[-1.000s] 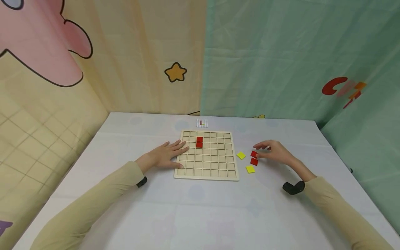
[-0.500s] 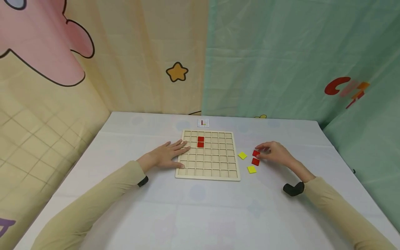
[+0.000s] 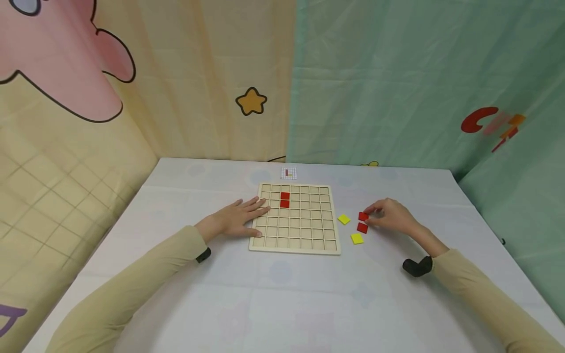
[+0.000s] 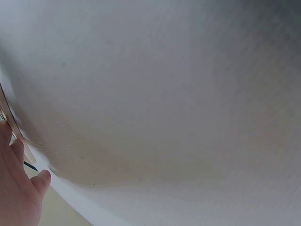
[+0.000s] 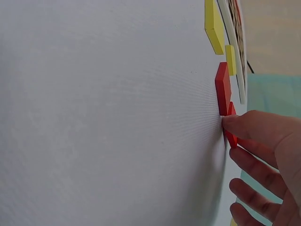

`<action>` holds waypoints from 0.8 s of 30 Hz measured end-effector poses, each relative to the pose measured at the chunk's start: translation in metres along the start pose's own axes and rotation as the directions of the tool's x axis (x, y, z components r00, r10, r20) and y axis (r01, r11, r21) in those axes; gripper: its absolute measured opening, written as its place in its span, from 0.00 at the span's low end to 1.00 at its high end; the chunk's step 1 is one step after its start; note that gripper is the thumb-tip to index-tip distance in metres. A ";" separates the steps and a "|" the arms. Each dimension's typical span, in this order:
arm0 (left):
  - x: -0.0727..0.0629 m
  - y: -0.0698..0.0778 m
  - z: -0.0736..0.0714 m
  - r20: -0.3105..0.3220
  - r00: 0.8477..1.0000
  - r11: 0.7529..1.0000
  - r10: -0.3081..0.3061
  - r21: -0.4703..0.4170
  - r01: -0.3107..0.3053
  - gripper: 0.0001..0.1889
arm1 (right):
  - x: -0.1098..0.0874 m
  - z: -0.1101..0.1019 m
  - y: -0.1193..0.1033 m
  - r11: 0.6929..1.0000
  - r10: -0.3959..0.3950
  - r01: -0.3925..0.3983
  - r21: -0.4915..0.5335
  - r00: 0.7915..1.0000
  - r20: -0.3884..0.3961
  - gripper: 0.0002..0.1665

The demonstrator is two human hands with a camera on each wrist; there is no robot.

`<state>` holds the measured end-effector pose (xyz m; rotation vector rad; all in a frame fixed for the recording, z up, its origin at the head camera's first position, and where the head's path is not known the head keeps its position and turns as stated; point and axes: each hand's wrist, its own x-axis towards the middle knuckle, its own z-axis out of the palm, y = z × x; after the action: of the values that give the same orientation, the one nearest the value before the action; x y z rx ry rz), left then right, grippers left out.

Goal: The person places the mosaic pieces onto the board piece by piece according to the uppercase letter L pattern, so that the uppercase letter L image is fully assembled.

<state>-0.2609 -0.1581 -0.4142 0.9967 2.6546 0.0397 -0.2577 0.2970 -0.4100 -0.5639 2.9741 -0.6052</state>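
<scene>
My left hand [image 3: 236, 219] lies flat with spread fingers over the left edge of a wooden grid board [image 3: 309, 230]. Two red square tiles [image 3: 285, 200] sit one below the other in the board's upper cells. To the right of the board, my right hand [image 3: 393, 215] pinches a red tile [image 3: 363, 215] between thumb and index finger, low at the tabletop. In the right wrist view the thumb meets the near side of that red tile [image 5: 233, 136], with the other fingers loosely bent. A second red tile [image 3: 362, 228] lies right beside it.
Two yellow tiles, one upper [image 3: 344, 219] and one lower [image 3: 357, 239], lie between the board and the red tiles. A small printed grid card [image 3: 289, 173] lies behind the board. Patterned curtains [image 3: 375, 88] hang behind the white-covered table [image 3: 282, 304].
My right index finger and thumb have drawn in on the upper red tile. The left hand stays put on the board, and the whole view has shifted slightly.
</scene>
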 end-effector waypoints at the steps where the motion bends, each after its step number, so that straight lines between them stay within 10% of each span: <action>1: 0.000 0.000 0.000 -0.002 1.000 1.000 0.000 -0.001 0.000 0.43 | 0.000 0.000 -0.001 1.000 0.002 -0.002 -0.012 1.000 -0.005 0.16; 24: 0.000 -0.001 0.000 0.005 1.000 1.000 -0.006 -0.001 0.007 0.43 | 0.025 0.008 -0.061 0.999 -0.053 0.051 -0.018 0.993 -0.104 0.18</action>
<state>-0.2619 -0.1585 -0.4142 0.9867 2.6532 0.0365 -0.2594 0.2326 -0.3935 -0.6322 3.0725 -0.6365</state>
